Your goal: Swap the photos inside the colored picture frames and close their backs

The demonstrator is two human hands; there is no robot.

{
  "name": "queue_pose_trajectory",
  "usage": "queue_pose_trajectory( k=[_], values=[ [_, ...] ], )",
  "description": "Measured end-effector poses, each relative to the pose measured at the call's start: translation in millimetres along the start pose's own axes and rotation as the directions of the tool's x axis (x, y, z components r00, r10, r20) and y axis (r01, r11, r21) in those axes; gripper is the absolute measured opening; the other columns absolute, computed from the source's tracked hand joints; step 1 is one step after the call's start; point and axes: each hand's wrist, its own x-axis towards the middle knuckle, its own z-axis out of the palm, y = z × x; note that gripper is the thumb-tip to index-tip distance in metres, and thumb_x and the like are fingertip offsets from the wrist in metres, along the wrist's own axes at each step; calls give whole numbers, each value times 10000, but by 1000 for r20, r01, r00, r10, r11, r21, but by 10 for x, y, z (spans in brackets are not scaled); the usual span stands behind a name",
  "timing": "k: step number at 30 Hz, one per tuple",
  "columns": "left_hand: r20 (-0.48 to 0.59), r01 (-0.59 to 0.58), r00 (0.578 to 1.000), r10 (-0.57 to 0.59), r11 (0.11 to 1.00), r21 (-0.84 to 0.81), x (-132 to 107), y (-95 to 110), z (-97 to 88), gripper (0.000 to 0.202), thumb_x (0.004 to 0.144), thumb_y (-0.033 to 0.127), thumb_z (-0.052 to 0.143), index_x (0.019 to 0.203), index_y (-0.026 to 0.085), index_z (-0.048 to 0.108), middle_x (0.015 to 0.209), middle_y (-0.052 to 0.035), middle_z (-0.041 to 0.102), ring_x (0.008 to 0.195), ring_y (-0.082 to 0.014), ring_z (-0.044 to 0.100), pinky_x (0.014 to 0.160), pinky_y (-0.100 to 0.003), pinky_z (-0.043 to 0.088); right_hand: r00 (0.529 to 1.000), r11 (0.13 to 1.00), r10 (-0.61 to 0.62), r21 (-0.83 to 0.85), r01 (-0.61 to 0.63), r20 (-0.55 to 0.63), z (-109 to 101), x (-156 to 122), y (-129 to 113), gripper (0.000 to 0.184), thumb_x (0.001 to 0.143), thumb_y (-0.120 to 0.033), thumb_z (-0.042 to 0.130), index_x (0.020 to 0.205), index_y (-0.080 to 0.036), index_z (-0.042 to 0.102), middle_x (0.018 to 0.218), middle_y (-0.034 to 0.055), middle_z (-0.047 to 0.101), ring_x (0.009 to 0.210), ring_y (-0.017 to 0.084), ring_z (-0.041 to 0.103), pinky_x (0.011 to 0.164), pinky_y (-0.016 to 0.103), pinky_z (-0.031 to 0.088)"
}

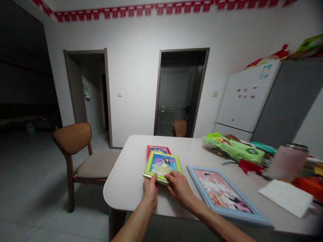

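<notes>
A picture frame with a lime-green border [178,165] is held tilted above the white table, with a picture of a figure in a pale yellow dress inside. My left hand [150,190] grips its near left edge, thumb on the front. My right hand [181,188] is at the near right edge, fingers curled over the front. Behind it, partly covered, lies a red picture frame [158,149]. To the right of my right hand, a larger light-blue picture frame [202,188] lies flat on the table.
On the white table [126,168], the right side carries a green plastic package [234,148], a pinkish jar with a metal lid [289,161] and a folded white paper [286,196]. A wooden chair [73,141] stands at the left, another chair [180,128] behind. A fridge [244,107] stands at the back right.
</notes>
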Motion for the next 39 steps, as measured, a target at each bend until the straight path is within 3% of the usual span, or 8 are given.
queue_pose_trajectory(
  k=[4,9,12,15,18,21,30,39],
  values=[
    [-19,-121,993,120,992,-41,-310,203,29,316,746,284,488,1024,136,492,978,-72,602,914,-179,549,770,-248,422,997,900,76,432,-59,-22,-162,-252,-167,441,631,-231,527,1070,-181,513,1172,97,462,1092,219,391,931,376,284],
    [200,-402,912,358,875,270,-765,523,95,324,771,226,444,1085,158,476,1049,-59,580,970,-183,523,839,-259,404,928,412,367,886,-215,55,-482,-388,-301,592,718,-450,419,1241,-189,323,1262,91,404,1132,199,390,911,373,334],
    [438,-611,785,437,661,436,-975,542,102,411,763,163,411,1174,155,410,1179,-79,496,1080,-190,447,916,-291,357,889,162,435,959,-233,142,-637,-523,-318,586,729,-505,380,1243,-233,308,1220,74,460,1062,201,469,802,339,426],
    [690,-817,575,440,344,463,-1086,393,60,457,748,140,398,1204,123,376,1228,-129,435,1140,-220,378,944,-351,333,882,71,409,956,-285,232,-677,-671,-265,516,738,-494,348,1150,-197,442,1052,94,588,900,213,572,690,310,469],
    [795,-882,465,388,128,453,-1111,178,4,427,767,153,398,1193,125,393,1200,-151,455,1130,-241,383,907,-361,378,867,97,378,918,-386,325,-604,-753,-157,424,690,-387,429,1021,-148,541,868,90,656,759,220,612,624,302,475],
    [826,-879,455,332,20,476,-1098,-13,-29,402,791,153,378,1193,153,400,1176,-132,482,1106,-238,411,878,-340,407,865,176,343,879,-443,367,-453,-746,-10,356,628,-266,458,935,-135,580,808,69,669,716,207,616,628,288,469],
    [791,-801,598,129,81,593,-1115,-242,28,364,825,187,357,1180,150,432,1204,-118,446,1140,-241,369,922,-335,360,893,778,411,439,-450,186,-133,-649,297,311,589,-187,446,851,-149,611,773,57,670,679,171,602,625,228,431],
    [693,-669,720,-23,240,703,-1070,83,-69,493,670,195,578,1145,140,458,1211,-124,456,1125,-253,395,964,-387,303,940,933,336,117,-341,63,-108,-589,327,424,608,-190,459,1013,-132,570,919,98,605,868,192,545,781,249,387]
  ],
)
